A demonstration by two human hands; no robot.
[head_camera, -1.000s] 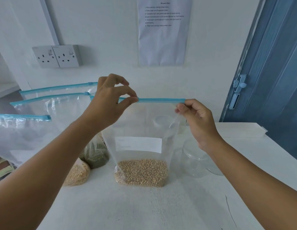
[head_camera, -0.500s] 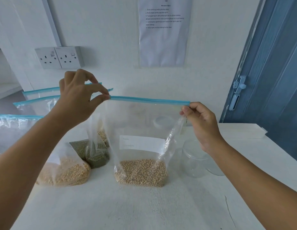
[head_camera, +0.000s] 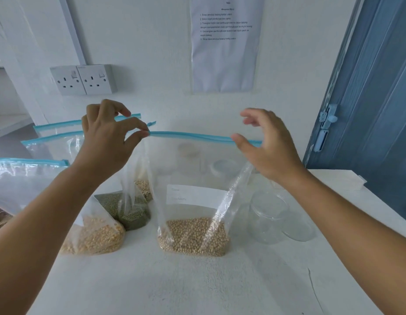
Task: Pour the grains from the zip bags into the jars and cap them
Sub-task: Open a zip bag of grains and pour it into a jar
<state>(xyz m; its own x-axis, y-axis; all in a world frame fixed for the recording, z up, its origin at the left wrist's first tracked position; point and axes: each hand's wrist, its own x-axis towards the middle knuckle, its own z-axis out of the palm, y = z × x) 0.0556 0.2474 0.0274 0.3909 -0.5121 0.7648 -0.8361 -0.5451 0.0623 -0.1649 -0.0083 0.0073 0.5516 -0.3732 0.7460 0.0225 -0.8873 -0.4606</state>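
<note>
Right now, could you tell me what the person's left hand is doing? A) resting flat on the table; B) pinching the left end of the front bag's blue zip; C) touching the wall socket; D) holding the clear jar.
B: the left hand pinches the blue zip at its left end.

One head-worn camera looks forward and down, close over the counter (head_camera: 197, 280), facing the wall (head_camera: 152, 42) just behind it.

Soft, even daylight fills the white wall and counter (head_camera: 197, 285), leaving only faint shadows under the arms. The right hand (head_camera: 269, 146) has motion-blurred fingers; the left hand (head_camera: 106, 139) is sharp. Straight lines bow outward toward the frame edges beyond both hands.
</note>
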